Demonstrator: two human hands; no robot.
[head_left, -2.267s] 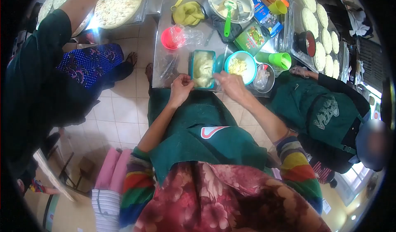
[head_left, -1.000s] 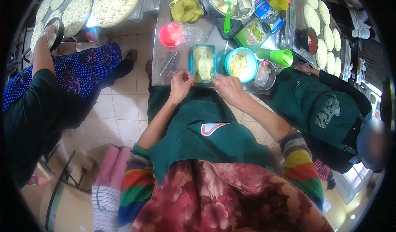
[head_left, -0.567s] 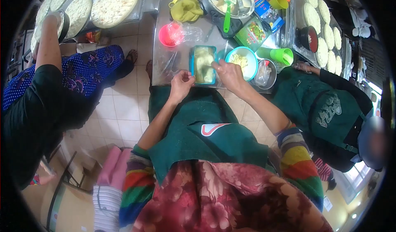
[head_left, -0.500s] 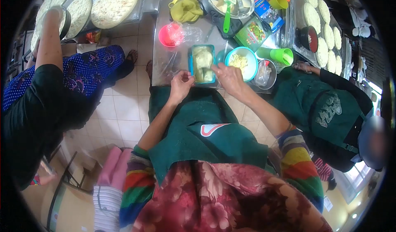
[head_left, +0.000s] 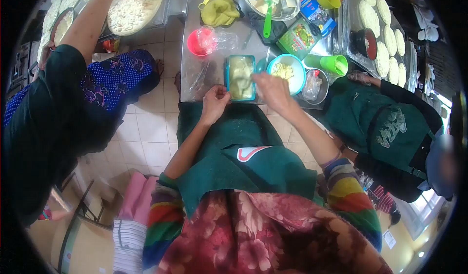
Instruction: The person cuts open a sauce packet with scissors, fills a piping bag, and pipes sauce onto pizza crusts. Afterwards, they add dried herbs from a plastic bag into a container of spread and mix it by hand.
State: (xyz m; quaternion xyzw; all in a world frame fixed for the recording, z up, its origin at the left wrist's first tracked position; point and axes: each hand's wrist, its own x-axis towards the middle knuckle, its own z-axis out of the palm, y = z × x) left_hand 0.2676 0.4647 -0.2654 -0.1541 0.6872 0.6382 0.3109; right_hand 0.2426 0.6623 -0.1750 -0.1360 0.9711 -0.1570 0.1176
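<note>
A teal rectangular container (head_left: 227, 81) holds a pale, smooth mass (head_left: 240, 74) near the front edge of the metal table. My left hand (head_left: 216, 101) pinches the container at its lower left corner. Over the container's right rim is my right hand (head_left: 273, 91), its fingers closed; what they hold is hidden and blurred. Just beyond that hand stands a white bowl with a turquoise rim (head_left: 297, 81), with pale yellow bits (head_left: 282, 71) in it.
A metal bowl (head_left: 318, 94) with a plastic bag, a green cup (head_left: 334, 65), a pink cup (head_left: 197, 43) and a large mixing bowl (head_left: 248, 6) stand on the table (head_left: 195, 74). Co-workers stand left (head_left: 34, 123) and right (head_left: 390, 123), beside trays of flat rounds.
My right hand has moved slightly and is more blurred, and the pale mass looks smoother. The left co-worker's arm has reached up over the flat rounds. My left hand has stayed at the container.
</note>
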